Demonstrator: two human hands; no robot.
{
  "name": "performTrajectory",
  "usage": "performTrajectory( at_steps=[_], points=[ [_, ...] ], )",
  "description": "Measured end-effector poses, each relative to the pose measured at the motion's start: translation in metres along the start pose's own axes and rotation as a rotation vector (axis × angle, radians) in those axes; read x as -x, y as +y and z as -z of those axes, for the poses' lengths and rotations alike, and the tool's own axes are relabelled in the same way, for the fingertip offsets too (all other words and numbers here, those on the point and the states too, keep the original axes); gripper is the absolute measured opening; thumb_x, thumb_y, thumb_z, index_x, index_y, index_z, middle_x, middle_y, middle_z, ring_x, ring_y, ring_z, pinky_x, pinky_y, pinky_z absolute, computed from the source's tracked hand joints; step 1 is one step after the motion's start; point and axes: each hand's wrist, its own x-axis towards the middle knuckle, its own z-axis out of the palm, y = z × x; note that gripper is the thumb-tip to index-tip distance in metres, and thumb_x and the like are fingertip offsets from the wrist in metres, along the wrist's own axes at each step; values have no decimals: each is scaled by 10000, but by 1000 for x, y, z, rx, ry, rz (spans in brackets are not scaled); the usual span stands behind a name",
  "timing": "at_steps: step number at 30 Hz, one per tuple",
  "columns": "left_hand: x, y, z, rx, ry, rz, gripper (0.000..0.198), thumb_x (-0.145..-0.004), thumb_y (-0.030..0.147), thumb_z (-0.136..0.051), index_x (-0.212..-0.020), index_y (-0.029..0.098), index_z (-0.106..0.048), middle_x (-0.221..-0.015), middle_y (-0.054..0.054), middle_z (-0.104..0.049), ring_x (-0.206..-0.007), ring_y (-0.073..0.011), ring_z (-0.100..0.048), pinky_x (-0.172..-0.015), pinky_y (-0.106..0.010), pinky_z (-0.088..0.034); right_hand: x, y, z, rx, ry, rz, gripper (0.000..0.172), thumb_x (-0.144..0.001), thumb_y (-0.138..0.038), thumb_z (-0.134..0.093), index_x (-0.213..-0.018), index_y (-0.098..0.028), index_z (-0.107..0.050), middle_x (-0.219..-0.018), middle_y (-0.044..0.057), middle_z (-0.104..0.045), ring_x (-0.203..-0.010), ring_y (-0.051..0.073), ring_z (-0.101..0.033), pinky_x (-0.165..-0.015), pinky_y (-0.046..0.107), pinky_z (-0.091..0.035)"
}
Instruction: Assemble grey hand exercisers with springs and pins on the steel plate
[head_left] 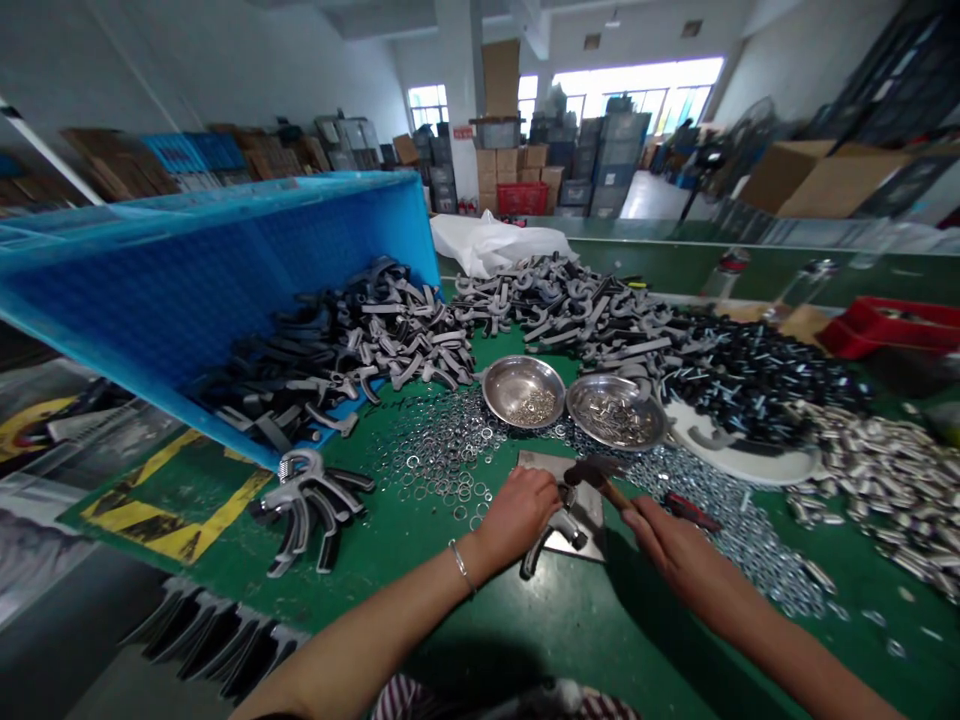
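Note:
My left hand (520,512) is closed on a grey hand-grip part (553,535) that rests on a small metal plate (592,510) on the green table. A thin bracelet (459,566) circles that wrist. My right hand (664,545) grips the wooden handle of a small hammer (596,476); the hammer's head hovers just above the part. Two shallow steel bowls (523,391) (616,411) with small metal bits stand right behind the plate.
A tipped blue crate (225,270) spills grey handles at left. A bundle of assembled grips (311,505) lies in front of it. Loose metal rings (442,460), a handle pile (570,310), black parts (750,380), metal sleeves (885,480) and a red tray (892,325) surround the work spot.

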Motion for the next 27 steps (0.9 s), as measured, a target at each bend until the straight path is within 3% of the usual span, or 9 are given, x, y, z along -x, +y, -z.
performTrajectory(
  at_steps=[5, 10, 16, 24, 27],
  points=[
    [1, -3, 3, 106, 32, 104, 174, -978, 274, -532, -886, 168, -634, -954, -59, -631, -951, -204, -568, -865, -326, -427, -8, 4, 6, 32, -15, -61, 345, -972, -496, -318, -843, -254, -528, -709, 45, -654, -664, 241, -643, -626, 332, -437],
    [1, 2, -1, -12, -4, -41, 188, -979, 277, -521, -892, 171, -649, -972, -81, -644, -969, -236, -556, -903, -382, -403, -1, -24, 20, -165, -20, -31, 411, -980, -554, -311, -781, -259, -516, -646, 2, -599, -621, 198, -592, -636, 312, -445],
    [-6, -3, -4, 319, 143, 337, 127, -878, 187, -639, -752, 173, -632, -850, -30, -645, -898, -195, -569, -803, -296, -433, 3, -36, 9, -317, -92, -86, 410, -976, -572, -337, -795, -254, -521, -687, 1, -629, -656, 192, -610, -628, 301, -451],
    [0, -1, -4, 389, 192, 380, 165, -873, 241, -664, -724, 181, -628, -819, -13, -642, -877, -192, -573, -834, -314, -424, 10, -21, -1, -403, -91, -163, 446, -959, -613, -362, -806, -240, -552, -683, -3, -635, -623, 179, -594, -563, 278, -434],
    [1, 3, -4, 318, 177, 376, 178, -892, 262, -655, -739, 180, -620, -830, -17, -641, -883, -197, -572, -838, -327, -422, 13, -21, -6, -474, -119, -213, 456, -956, -630, -362, -797, -237, -530, -655, -24, -600, -510, 146, -530, -481, 263, -393]
  ],
)
